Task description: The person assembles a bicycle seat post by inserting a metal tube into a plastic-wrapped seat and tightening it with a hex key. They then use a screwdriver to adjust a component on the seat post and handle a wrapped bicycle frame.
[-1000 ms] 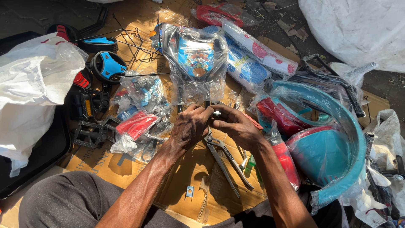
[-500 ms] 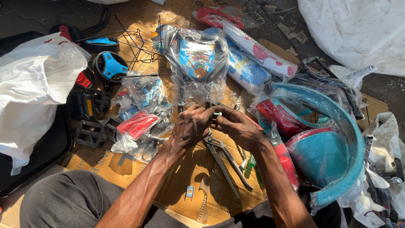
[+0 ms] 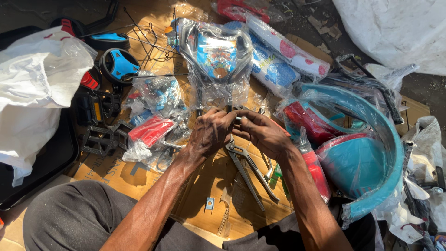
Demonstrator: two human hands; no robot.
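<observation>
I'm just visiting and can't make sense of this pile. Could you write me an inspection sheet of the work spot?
Surface: flattened brown cardboard on the ground, sunlit.
Job's things: a small metal piece pinched between both hands; too small to tell what it is.
Clutter: pliers under the hands, black pedals, a red part in a clear bag, a teal curved guard in plastic wrap, a white sack.
Grippers: left hand and right hand meet fingertip to fingertip, closed on the piece.
Cables: thin black wire rods at the top; a short chain near the knees.
Surroundings: bare dirt ground, another white sack.
</observation>
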